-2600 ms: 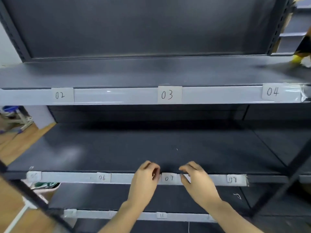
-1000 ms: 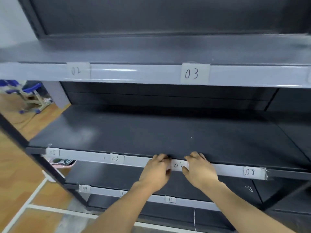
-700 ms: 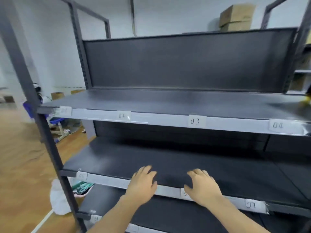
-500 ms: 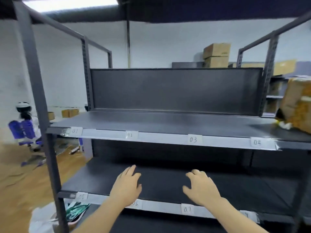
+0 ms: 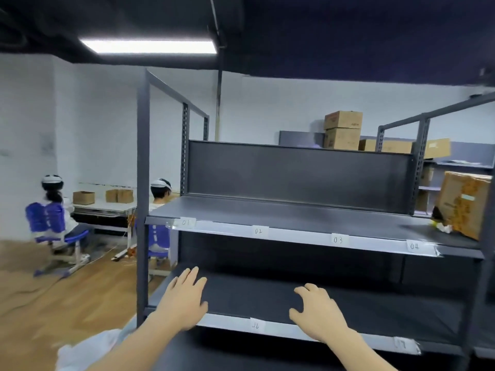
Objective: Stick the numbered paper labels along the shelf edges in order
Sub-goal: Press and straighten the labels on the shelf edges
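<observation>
Left hand (image 5: 184,301) with fingers spread, right hand (image 5: 318,314) with fingers loosely curled, both empty, over the lower shelf (image 5: 254,295) at its front edge. Label 06 (image 5: 255,325) is stuck on that edge between them; label 03 (image 5: 338,239) sits on the upper shelf (image 5: 294,212) edge.

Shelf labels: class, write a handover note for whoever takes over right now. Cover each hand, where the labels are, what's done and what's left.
Left hand: open, fingers spread over the middle shelf, holding nothing.
Right hand: loosely curled, empty, over the same shelf.
Done: 01, 02, 03, 04 stuck along the top edge; 06 and 07 on the middle shelf's edge.
Left: nothing before 06 or after 07 shows on that edge, and anything lower is out of view. No loose labels in sight; check those spots first.
</observation>
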